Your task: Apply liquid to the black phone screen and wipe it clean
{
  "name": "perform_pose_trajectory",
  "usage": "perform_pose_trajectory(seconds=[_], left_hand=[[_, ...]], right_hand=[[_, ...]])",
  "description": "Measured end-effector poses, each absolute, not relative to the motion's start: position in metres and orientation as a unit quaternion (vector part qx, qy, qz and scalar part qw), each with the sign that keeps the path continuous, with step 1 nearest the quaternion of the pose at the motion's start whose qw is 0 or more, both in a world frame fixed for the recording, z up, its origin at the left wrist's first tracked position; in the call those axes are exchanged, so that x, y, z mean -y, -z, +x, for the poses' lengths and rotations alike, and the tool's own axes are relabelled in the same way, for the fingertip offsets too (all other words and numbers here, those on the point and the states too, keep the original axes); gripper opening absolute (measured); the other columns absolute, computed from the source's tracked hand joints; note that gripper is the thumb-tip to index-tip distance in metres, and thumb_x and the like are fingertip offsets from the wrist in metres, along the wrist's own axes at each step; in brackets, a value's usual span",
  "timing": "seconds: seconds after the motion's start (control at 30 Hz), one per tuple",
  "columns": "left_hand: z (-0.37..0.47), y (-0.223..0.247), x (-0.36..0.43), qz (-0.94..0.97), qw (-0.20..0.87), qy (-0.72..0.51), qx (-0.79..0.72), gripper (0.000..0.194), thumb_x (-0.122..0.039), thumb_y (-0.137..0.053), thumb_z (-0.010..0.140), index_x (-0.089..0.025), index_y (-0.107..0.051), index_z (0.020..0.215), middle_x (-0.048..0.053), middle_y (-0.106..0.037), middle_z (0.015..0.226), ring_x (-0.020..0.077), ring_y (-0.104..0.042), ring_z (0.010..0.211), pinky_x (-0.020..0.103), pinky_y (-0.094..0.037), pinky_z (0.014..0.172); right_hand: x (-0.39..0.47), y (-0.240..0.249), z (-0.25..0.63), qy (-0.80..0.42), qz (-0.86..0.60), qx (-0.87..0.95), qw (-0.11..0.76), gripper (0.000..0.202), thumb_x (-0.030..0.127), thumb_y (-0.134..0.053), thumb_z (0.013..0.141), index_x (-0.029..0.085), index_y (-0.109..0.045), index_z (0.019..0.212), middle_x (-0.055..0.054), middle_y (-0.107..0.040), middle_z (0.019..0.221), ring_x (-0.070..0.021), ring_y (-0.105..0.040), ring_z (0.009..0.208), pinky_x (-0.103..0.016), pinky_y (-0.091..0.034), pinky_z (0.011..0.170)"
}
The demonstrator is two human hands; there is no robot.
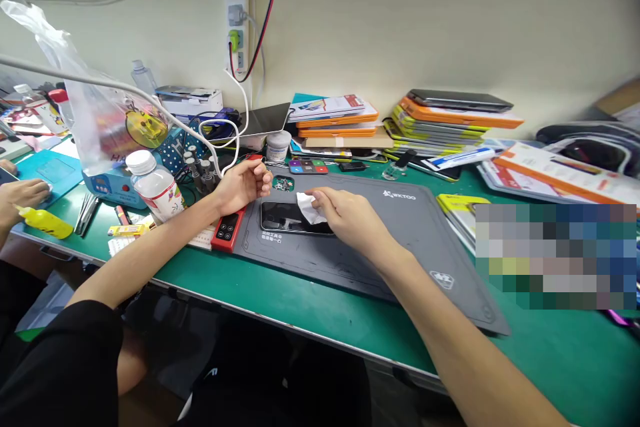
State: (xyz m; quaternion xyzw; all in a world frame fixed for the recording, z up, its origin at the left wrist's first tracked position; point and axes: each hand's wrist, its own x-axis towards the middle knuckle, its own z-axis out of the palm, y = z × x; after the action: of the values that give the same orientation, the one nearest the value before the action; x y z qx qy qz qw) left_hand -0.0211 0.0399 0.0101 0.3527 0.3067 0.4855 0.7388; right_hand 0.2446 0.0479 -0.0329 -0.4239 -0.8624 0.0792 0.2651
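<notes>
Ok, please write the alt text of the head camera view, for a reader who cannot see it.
A right hand holds a crumpled white tissue over a glossy black phone, on a dark grey mat on a green table. The left hand is near, fingers loosely curled; flat orange-edged cases are stacked behind.

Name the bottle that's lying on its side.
The yellow squeeze bottle, lying near the table's front edge at far left, its nozzle pointing toward the other person's arm. The white-capped bottle beside the left forearm stands upright.
</notes>
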Motion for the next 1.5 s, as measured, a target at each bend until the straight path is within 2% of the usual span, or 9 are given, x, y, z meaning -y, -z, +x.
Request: perform_pose_trajectory(seconds=[0.1,0.37,0.73,0.9,1.23,1.43,1.5], left_hand=[[-0.021,-0.009,-0.040,0.349,0.743,-0.484,-0.304,0.038,-0.030,-0.055,0.104,-0.020,-0.049,0.068,0.001,-0.057,0.073,0.0146,-0.057,0.063,0.026,-0.048,0.065],[-0.020,-0.004,-0.040,0.352,0.747,-0.481,-0.294,0.036,-0.032,-0.060,0.101,-0.020,-0.049,0.069,0.001,-0.058,0.074,0.0146,-0.057,0.064,0.027,-0.047,0.064],[-0.021,0.001,-0.040,0.351,0.749,-0.483,-0.288,0.037,-0.032,-0.058,0.103,-0.020,-0.050,0.069,0.002,-0.057,0.073,0.0148,-0.056,0.063,0.026,-0.047,0.063],[-0.022,0.000,-0.039,0.350,0.746,-0.485,-0.292,0.037,-0.030,-0.053,0.105,-0.019,-0.049,0.069,0.002,-0.057,0.074,0.0146,-0.057,0.063,0.026,-0.048,0.065],[-0.021,-0.003,-0.037,0.341,0.751,-0.486,-0.290,0.038,-0.029,-0.050,0.106,-0.019,-0.049,0.069,0.001,-0.056,0.073,0.0143,-0.055,0.062,0.026,-0.046,0.062],[-0.020,-0.002,-0.036,0.352,0.742,-0.486,-0.297,0.037,-0.030,-0.054,0.104,-0.019,-0.049,0.069,0.001,-0.056,0.073,0.0137,-0.055,0.062,0.025,-0.046,0.063],[-0.020,-0.003,-0.036,0.354,0.740,-0.488,-0.298,0.036,-0.031,-0.056,0.103,-0.020,-0.049,0.070,0.001,-0.056,0.073,0.0137,-0.055,0.062,0.026,-0.046,0.063]], right_hand=[[-0.047,0.036,0.242,-0.072,-0.417,0.865,0.268,0.045,0.033,-0.033,0.113,0.021,-0.076,0.119,-0.009,-0.085,0.099,-0.0292,-0.079,0.096,-0.038,-0.055,0.082],[-0.032,0.046,0.221,-0.045,-0.356,0.896,0.264,0.045,0.034,-0.035,0.114,0.020,-0.078,0.118,-0.012,-0.084,0.115,-0.0296,-0.078,0.104,-0.042,-0.059,0.093],[-0.021,0.046,0.197,-0.009,-0.296,0.923,0.246,0.045,0.034,-0.037,0.114,0.017,-0.074,0.132,-0.015,-0.081,0.124,-0.0313,-0.076,0.113,-0.045,-0.061,0.098],[-0.017,0.044,0.191,0.017,-0.255,0.932,0.255,0.048,0.034,-0.036,0.115,0.013,-0.068,0.143,-0.016,-0.081,0.122,-0.0312,-0.076,0.109,-0.045,-0.061,0.096],[-0.015,0.043,0.189,0.037,-0.229,0.936,0.263,0.047,0.028,-0.035,0.115,0.013,-0.078,0.127,-0.015,-0.083,0.121,-0.0300,-0.077,0.109,-0.047,-0.058,0.105],[-0.019,0.044,0.188,0.031,-0.254,0.931,0.261,0.045,0.027,-0.036,0.114,0.014,-0.077,0.128,-0.016,-0.082,0.121,-0.0309,-0.077,0.111,-0.054,-0.054,0.114],[-0.018,0.044,0.186,0.034,-0.252,0.933,0.256,0.045,0.027,-0.035,0.114,0.014,-0.077,0.125,-0.016,-0.083,0.121,-0.0301,-0.077,0.110,-0.056,-0.048,0.121]])
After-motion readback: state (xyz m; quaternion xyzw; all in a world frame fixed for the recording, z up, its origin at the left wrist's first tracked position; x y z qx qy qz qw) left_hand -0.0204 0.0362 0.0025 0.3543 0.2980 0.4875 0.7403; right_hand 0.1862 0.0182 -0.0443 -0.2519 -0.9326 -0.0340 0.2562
